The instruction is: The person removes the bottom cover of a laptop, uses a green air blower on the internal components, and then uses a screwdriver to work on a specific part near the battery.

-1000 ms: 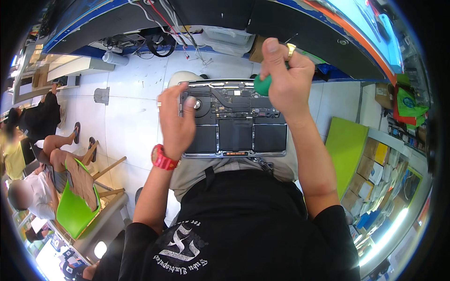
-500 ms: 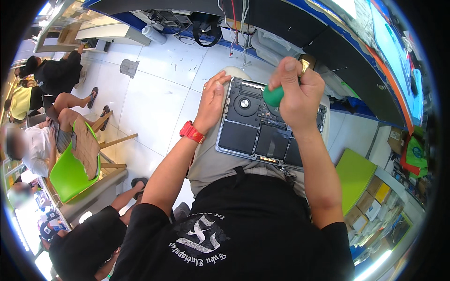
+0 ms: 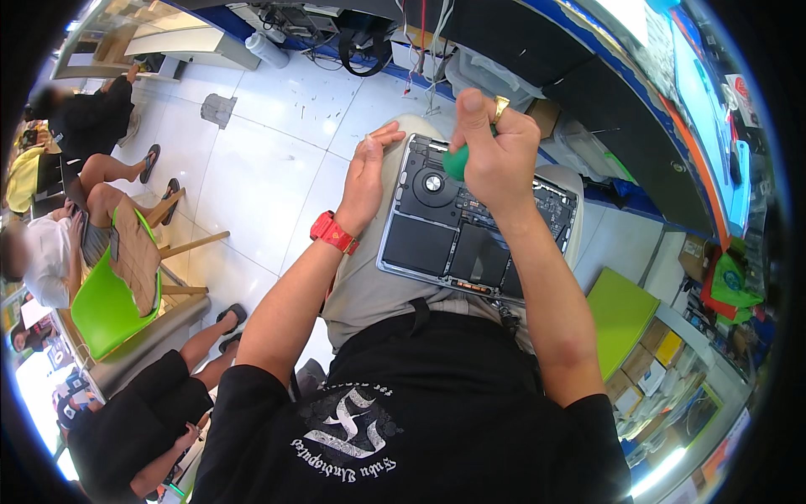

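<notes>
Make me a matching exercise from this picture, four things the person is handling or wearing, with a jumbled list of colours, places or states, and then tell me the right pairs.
Column one:
1. laptop
2. rounded object
3. ring
4. wristwatch

Column two:
A. red, at the wrist of the left hand
B. gold-coloured, worn on the right hand
C. lying on the person's lap, its inner parts exposed
D. green, gripped in the right hand

Right pairs: 1-C, 2-D, 3-B, 4-A.
</notes>
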Motion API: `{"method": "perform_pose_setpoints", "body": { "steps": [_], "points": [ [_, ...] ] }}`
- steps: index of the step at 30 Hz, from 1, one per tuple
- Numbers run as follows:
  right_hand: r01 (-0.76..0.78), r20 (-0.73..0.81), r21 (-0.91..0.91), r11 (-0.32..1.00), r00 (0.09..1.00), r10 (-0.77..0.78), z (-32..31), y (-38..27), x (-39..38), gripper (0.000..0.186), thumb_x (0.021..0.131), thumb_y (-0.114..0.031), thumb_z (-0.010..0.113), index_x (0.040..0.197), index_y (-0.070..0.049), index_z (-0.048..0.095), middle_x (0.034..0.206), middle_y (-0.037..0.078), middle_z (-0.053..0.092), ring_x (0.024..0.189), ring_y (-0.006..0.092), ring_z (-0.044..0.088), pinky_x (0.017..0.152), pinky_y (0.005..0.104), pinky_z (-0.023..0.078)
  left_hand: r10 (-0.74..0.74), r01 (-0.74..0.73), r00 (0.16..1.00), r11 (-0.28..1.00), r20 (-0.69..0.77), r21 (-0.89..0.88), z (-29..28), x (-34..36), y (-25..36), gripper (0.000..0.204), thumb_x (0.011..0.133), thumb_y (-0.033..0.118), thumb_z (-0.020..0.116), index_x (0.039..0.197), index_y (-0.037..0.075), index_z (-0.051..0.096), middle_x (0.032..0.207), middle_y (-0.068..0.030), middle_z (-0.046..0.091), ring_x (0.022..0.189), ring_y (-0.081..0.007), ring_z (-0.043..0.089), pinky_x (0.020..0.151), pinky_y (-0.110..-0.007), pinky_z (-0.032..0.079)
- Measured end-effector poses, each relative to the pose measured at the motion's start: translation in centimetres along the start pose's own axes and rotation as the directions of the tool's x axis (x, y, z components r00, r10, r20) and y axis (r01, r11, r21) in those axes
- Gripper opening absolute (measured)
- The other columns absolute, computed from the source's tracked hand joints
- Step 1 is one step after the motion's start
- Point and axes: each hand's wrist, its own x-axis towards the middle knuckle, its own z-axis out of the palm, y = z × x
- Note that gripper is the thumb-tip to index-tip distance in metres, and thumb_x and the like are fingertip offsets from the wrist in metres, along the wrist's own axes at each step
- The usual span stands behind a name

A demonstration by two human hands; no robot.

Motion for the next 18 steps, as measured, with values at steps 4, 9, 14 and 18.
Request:
{"method": "perform_pose_setpoints", "body": {
  "steps": [4, 9, 14, 18],
  "points": [
    [0.071, 0.030, -0.092, 0.993, 0.997, -0.068, 0.0, 1.0, -0.2, 0.067, 0.103, -0.045, 0.068, 0.056, 0.000, 0.053, 0.047, 0.001, 0.047, 0.047, 0.0091, 0.042, 0.046, 0.0305, 0.032, 0.017, -0.017, 1.000, 1.000, -0.004, 0.023, 0.0, 0.0, 0.0, 0.069, 0.115, 0.048, 0.020, 0.130, -0.002, 0.065, 0.154, -0.0198, 0.052, 0.144, -0.0307, 0.047, 0.123, -0.041, 0.033],
    [0.038, 0.048, -0.155, 0.987, 0.998, -0.031, 0.1, 1.8, 0.1, 0.064, 0.103, -0.040, 0.069, 0.057, 0.001, 0.052, 0.048, 0.001, 0.041, 0.049, 0.0101, 0.033, 0.046, 0.0333, 0.026, 0.032, -0.032, 0.999, 0.999, -0.008, 0.030, 0.0, 0.0, 0.1, 0.068, 0.115, 0.048, 0.022, 0.130, -0.002, 0.065, 0.154, -0.0198, 0.052, 0.144, -0.0309, 0.047, 0.123, -0.041, 0.033],
    [0.030, 0.030, -0.043, 0.999, 0.999, -0.028, 0.6, 1.4, 0.3, 0.061, 0.103, -0.039, 0.070, 0.059, 0.002, 0.056, 0.048, 0.004, 0.043, 0.049, 0.0103, 0.035, 0.046, 0.0334, 0.027, 0.035, -0.039, 0.998, 0.997, -0.052, -0.067, 0.2, 0.0, 0.3, 0.063, 0.116, 0.045, 0.025, 0.129, -0.001, 0.066, 0.148, -0.0208, 0.057, 0.141, -0.0339, 0.049, 0.122, -0.044, 0.032],
    [0.061, 0.072, -0.107, 0.992, 0.996, -0.054, 0.8, 0.9, 1.0, 0.061, 0.103, -0.042, 0.069, 0.061, 0.002, 0.062, 0.049, 0.005, 0.048, 0.048, 0.0111, 0.042, 0.046, 0.0306, 0.033, 0.231, -0.232, 0.973, 0.970, -0.020, -0.066, 0.2, 0.9, 4.6, 0.064, 0.115, 0.049, 0.028, 0.136, -0.002, 0.062, 0.145, -0.0204, 0.058, 0.139, -0.0306, 0.052, 0.119, -0.043, 0.036]
  ]
}}
